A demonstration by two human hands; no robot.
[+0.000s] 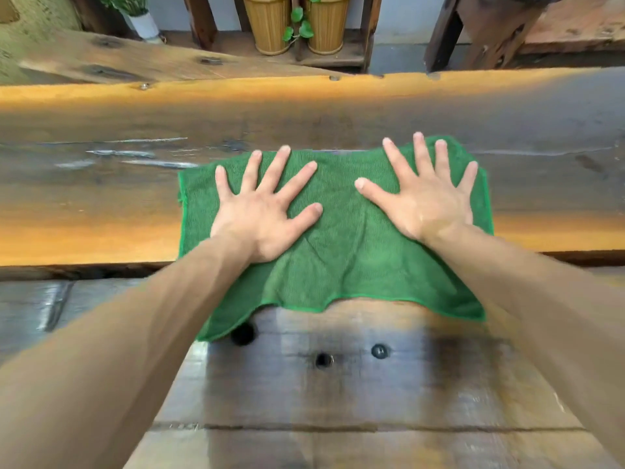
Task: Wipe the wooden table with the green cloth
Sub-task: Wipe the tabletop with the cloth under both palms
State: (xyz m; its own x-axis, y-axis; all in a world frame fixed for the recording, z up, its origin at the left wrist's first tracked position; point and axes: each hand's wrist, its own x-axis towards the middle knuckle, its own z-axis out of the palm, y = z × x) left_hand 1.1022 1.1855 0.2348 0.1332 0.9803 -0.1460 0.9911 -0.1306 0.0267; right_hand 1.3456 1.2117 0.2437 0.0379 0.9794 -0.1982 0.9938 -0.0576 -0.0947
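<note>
Two flat hands, left [262, 211] and right [427, 198], on one green cloth [345, 252].

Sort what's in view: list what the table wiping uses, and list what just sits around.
In use: green cloth, wooden table, left hand, right hand, both pressed flat on the cloth.
Idle: two wicker planters, white plant pot.

The cloth [338, 238] lies spread on the surface [101, 198], its near edge hanging over the front, with the left hand [263, 211] flat on its left half, the right hand [426, 198] on its right, and two baskets [270, 22] behind the surface.
</note>
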